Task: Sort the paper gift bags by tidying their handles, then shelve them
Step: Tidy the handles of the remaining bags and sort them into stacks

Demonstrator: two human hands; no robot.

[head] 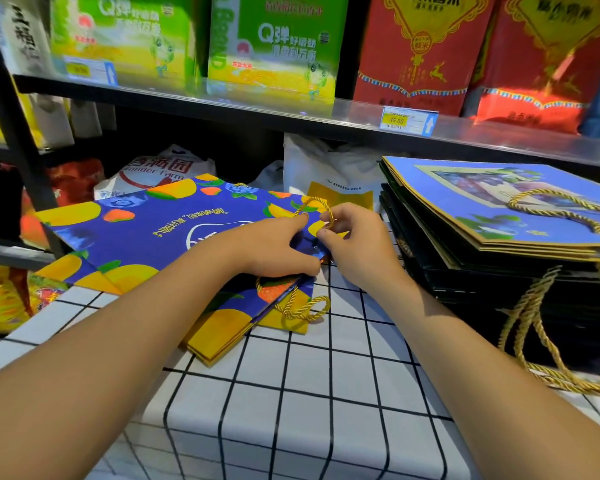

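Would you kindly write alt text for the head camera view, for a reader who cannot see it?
Both hands, left hand and right hand, pinch the gold rope handle of a flat blue fruit-print gift bag lying on a grid-patterned tablecloth. A stack of flat bags sits to the right, below a shelf of boxed goods.

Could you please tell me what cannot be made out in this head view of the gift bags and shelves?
- Top blue bag: its mouth edge, hidden under both hands, left and right.
- Bags beneath it: count unclear, only edges show.
- Right stack: cut off by the right edge.
- Green boxes: small print blurred.
- Price tag: fine text too small.
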